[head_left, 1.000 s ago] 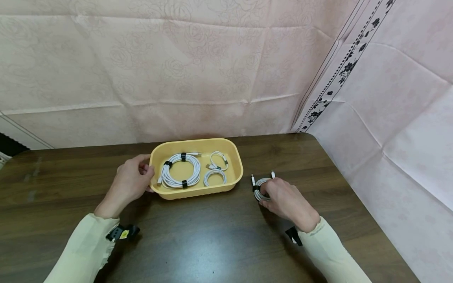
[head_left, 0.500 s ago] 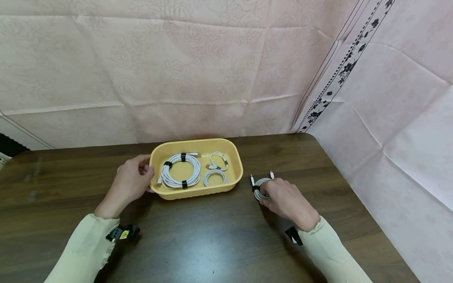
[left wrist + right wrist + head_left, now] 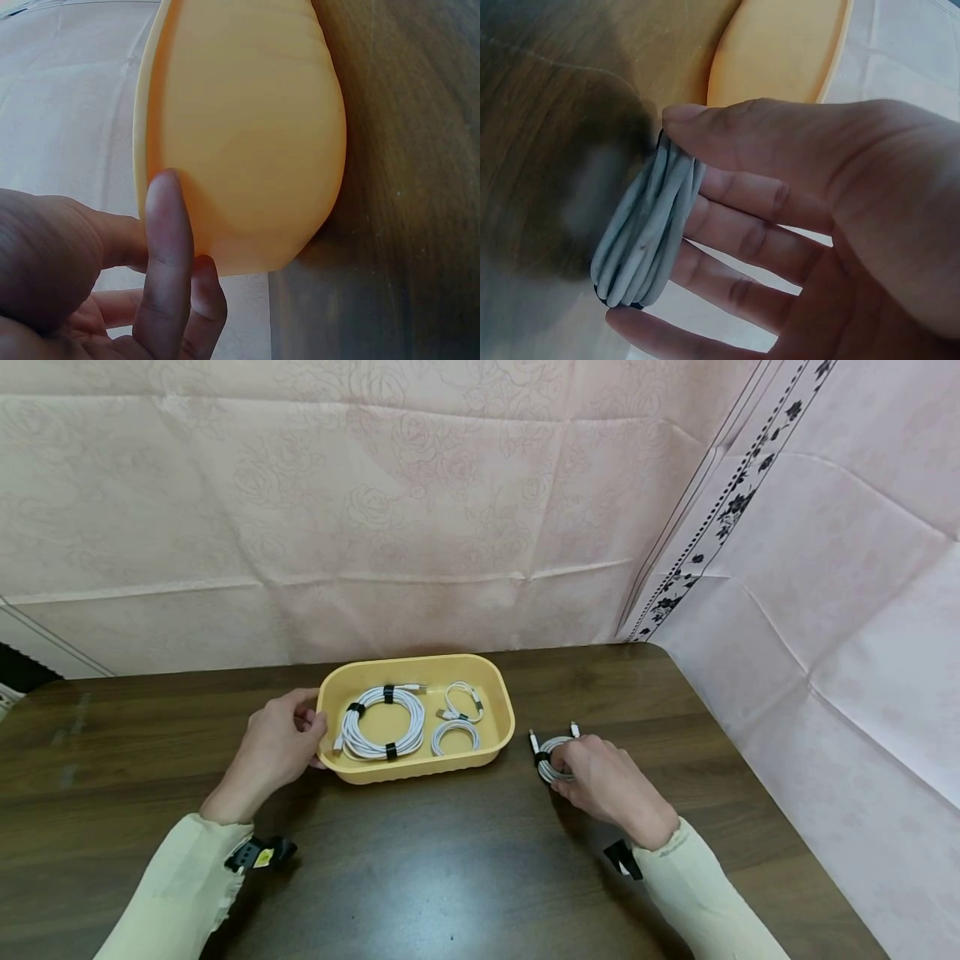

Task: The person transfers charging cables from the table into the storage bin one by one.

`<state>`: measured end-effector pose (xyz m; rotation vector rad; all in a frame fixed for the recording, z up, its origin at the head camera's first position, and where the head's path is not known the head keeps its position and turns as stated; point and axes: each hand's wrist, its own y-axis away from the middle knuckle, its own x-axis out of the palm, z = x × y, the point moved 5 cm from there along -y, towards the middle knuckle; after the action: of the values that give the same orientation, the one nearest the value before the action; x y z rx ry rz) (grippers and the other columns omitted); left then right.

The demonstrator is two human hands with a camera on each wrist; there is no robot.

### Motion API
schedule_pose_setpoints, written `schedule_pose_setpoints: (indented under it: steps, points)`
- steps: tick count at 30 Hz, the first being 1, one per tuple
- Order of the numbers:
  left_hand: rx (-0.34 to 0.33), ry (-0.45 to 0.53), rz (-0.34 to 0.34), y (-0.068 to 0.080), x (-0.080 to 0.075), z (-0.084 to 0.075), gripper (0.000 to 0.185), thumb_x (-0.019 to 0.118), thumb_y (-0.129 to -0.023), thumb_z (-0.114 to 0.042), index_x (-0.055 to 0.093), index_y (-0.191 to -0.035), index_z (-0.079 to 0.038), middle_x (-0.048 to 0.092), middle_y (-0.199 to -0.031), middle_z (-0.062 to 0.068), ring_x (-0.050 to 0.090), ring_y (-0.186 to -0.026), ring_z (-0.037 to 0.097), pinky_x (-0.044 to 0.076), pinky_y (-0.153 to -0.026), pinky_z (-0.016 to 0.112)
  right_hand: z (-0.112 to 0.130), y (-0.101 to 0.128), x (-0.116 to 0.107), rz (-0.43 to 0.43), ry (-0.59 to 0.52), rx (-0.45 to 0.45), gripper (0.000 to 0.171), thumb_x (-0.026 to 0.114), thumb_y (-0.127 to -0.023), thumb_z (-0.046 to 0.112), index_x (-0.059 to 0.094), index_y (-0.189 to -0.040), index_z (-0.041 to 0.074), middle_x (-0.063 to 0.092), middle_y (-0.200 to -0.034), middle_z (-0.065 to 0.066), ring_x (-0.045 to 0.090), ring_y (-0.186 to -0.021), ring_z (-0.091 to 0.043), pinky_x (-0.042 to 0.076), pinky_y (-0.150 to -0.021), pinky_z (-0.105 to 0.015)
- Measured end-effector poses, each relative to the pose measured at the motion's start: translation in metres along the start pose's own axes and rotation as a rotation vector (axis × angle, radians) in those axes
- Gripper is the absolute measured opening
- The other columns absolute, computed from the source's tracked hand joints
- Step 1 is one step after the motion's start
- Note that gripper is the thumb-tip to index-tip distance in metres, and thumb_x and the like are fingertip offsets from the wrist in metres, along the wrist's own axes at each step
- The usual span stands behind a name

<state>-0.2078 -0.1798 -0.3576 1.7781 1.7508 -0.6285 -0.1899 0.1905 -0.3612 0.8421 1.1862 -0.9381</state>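
Fingers of left hand (image 3: 273,752) lie relaxed against left end wall of yellow tray (image 3: 417,769), steadying it on table (image 3: 450,868). Right of those fingers, inside tray: large coiled white cable (image 3: 381,732) with black ties, two small coils (image 3: 457,725). Further right, right hand (image 3: 611,785) fingers curl round last coiled cable (image 3: 552,753), on table just right of tray. Judged: three coils stowed, one left. No readable writing or brand.
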Motion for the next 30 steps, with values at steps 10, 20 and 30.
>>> schedule_pose_setpoints:
  steps: [10,20,30]
  points:
    - [0.001,0.003,-0.002,0.0,0.0,0.0,0.05,0.049,-0.104,-0.013,0.042,-0.149,0.008,0.058,-0.105,0.021,0.064,-0.071,0.018,0.063,-0.058,0.032,0.001,0.0,-0.004,-0.019,-0.004,-0.012,0.037,0.081,-0.083,0.011,0.052,-0.062,0.023,0.045,-0.063,0.008,0.044,-0.058,-0.011,0.035,-0.048,-0.027]
    - [0.007,0.0,-0.004,0.0,0.0,0.001,0.05,0.049,-0.104,-0.013,0.042,-0.149,0.008,0.058,-0.105,0.021,0.064,-0.07,0.018,0.06,-0.054,0.026,0.001,-0.002,-0.008,-0.025,0.015,0.002,0.031,0.082,-0.083,0.016,0.057,-0.066,0.024,0.05,-0.064,0.007,0.048,-0.06,-0.013,0.038,-0.049,-0.029]
    - [0.008,0.01,-0.003,0.0,0.0,0.001,0.05,0.049,-0.104,-0.013,0.042,-0.149,0.008,0.058,-0.105,0.021,0.064,-0.072,0.019,0.062,-0.057,0.031,0.002,-0.002,-0.011,-0.041,0.011,0.002,0.03,0.082,-0.083,0.017,0.058,-0.068,0.024,0.052,-0.065,0.008,0.049,-0.06,-0.013,0.038,-0.049,-0.03]
